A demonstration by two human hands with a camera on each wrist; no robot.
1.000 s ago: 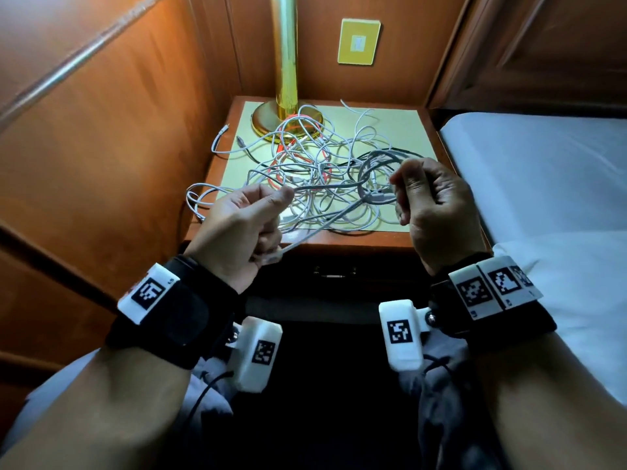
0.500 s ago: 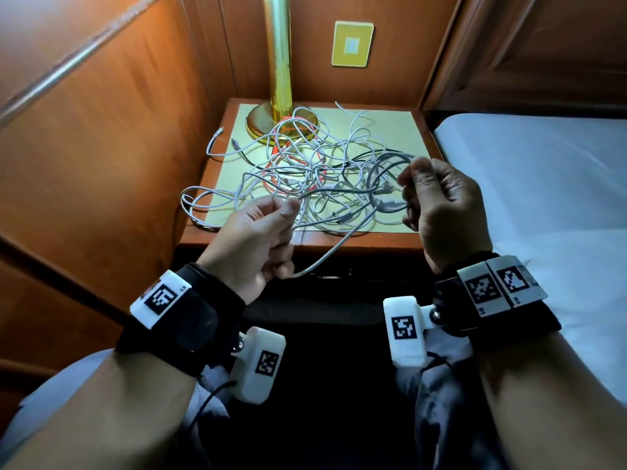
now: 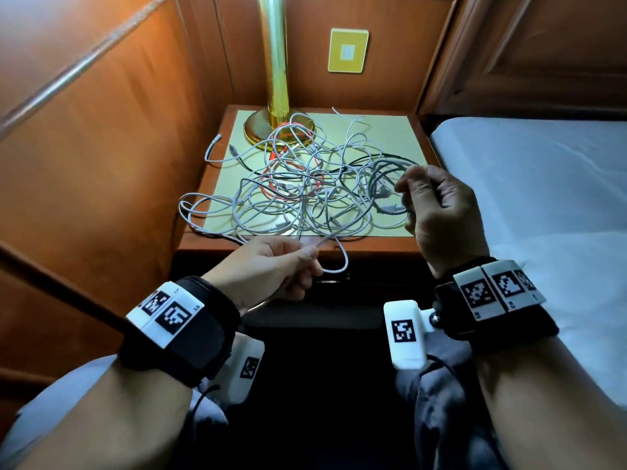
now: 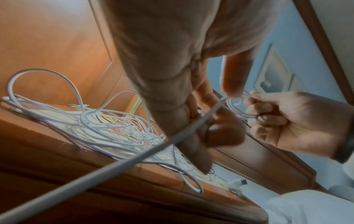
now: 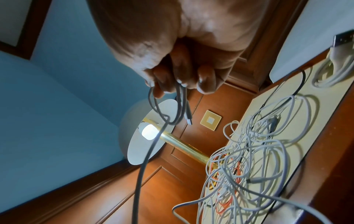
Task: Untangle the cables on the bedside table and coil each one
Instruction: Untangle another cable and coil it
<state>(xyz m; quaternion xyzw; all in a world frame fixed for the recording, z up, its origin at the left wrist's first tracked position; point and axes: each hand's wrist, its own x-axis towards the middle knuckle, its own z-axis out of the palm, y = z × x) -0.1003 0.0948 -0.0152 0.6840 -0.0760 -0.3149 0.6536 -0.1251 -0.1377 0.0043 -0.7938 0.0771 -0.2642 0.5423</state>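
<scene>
The gray cable (image 5: pixel 145 151) you are working on runs between your two hands, above the front edge of the bedside table (image 3: pixel 339 244). Your right hand (image 3: pixel 441 212) has its fingers curled round a few small loops of it, with the plug end (image 5: pixel 188 118) hanging just below your fingertips (image 5: pixel 203 81). Your left hand (image 3: pixel 271 266) pinches the free run of the same cable between thumb and forefinger, the other fingers folded under; a slack bight droops past the table edge just beside that hand. The rest of the tangle of cables (image 3: pixel 305 191), mostly white with one orange cable (image 3: pixel 288 171) threaded through, lies spread on the pale tabletop. Some loops overhang the left edge and lap onto the brass lamp base (image 3: pixel 258 130) at the back. A white bed (image 3: pixel 543 184) sits just to your right, and a yellow wall plate (image 3: pixel 347 50) is on the wood panelling behind the lamp.
</scene>
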